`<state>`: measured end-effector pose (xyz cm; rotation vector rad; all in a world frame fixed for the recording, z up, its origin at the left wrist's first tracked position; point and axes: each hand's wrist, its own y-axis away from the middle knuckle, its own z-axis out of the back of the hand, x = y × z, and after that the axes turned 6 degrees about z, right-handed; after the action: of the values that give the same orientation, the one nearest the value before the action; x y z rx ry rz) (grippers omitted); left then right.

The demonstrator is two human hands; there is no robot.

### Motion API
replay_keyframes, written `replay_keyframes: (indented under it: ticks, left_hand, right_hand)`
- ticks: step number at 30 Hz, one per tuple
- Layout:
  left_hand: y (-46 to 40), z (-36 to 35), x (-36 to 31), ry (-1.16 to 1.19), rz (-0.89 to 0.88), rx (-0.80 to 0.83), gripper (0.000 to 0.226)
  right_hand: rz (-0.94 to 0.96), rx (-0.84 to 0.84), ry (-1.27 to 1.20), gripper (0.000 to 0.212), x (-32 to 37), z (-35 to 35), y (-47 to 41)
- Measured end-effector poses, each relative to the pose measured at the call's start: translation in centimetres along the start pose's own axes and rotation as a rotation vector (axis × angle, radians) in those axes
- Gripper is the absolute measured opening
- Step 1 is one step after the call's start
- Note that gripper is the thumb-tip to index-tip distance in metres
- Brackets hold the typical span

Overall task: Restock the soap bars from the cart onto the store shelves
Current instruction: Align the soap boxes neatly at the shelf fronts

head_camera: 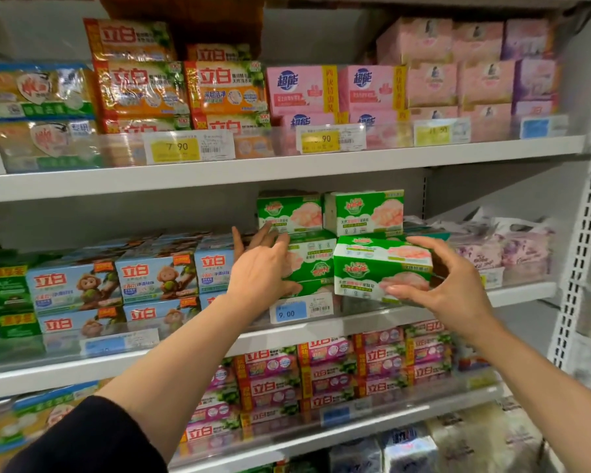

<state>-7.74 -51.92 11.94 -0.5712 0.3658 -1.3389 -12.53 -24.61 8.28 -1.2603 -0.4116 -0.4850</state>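
Green soap pack (382,268) (right-hand (437,285) grip)

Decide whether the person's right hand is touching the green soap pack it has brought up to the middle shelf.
Touching. The head view shows the right hand pinching the green soap pack: fingers curl over its top right edge and the thumb presses its lower front.

Glossy wrap, matt steel

The green soap pack (382,268) wears shiny plastic film; pink cartons (430,83) look matt cardboard; the shelf edge (287,172) is smooth painted metal, fronted by clear plastic strips (355,307) holding paper price tags (301,310).
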Motion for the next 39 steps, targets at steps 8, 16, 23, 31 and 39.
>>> replay_keyframes:
  ticks: [8,16,23,31,39]
  left_hand:
    - [-1.4,1.1,-1.1,-0.070,-0.057,-0.007,0.083]
    - [-4.0,2.1,-0.9,-0.015,-0.077,0.131,0.075]
    - [-4.4,1.5,0.6,0.167,-0.050,0.123,0.070]
    - [-4.7,2.0,0.7,0.457,0.012,0.132,0.064]
    - [-3.1,1.7,0.4,0.424,-0.121,0.052,0.074]
  right_hand:
    - [-0.018,-0.039,-0.013,0.075,-2.0,0.0,-0.6]
    - [0.017,-0.044,-0.110,0.067,-1.3,0.4,-2.1]
    - [0.023,-0.037,-0.141,0.069,-1.2,1.3,-2.7]
    - [0.028,-0.048,-0.156,0.064,-0.9,1.5,-3.6]
    - [0.044,-0.080,-0.162,0.065,-1.5,1.6,-3.5]
